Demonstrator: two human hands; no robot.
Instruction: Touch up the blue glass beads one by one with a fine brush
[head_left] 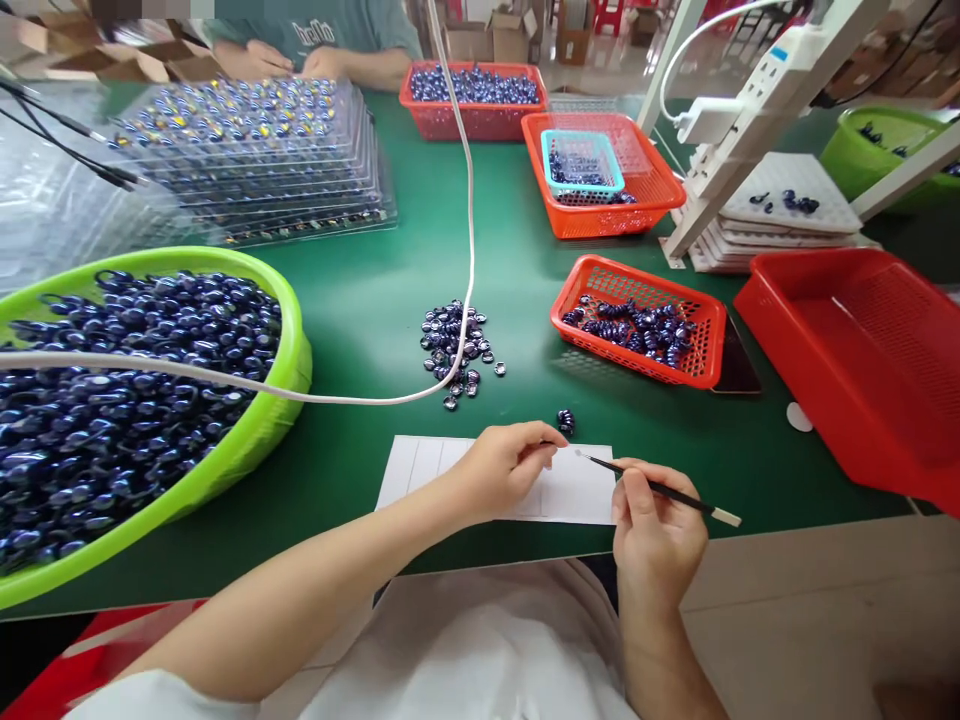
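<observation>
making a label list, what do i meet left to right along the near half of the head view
Green basin of dark pieces, left hand, right hand holding a slim black tool, red bin.

Assembly workshop: green workbench (360, 300), basin (297, 345) heaped with small parts (150, 375), stacked trays (367, 190), co-worker (367, 30) opposite, cardboard boxes (470, 42) behind.

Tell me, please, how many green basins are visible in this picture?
2. One large green basin is at the left edge; the other green basin is at the right edge, higher up. Both are cut off there; more may be hidden.
</observation>
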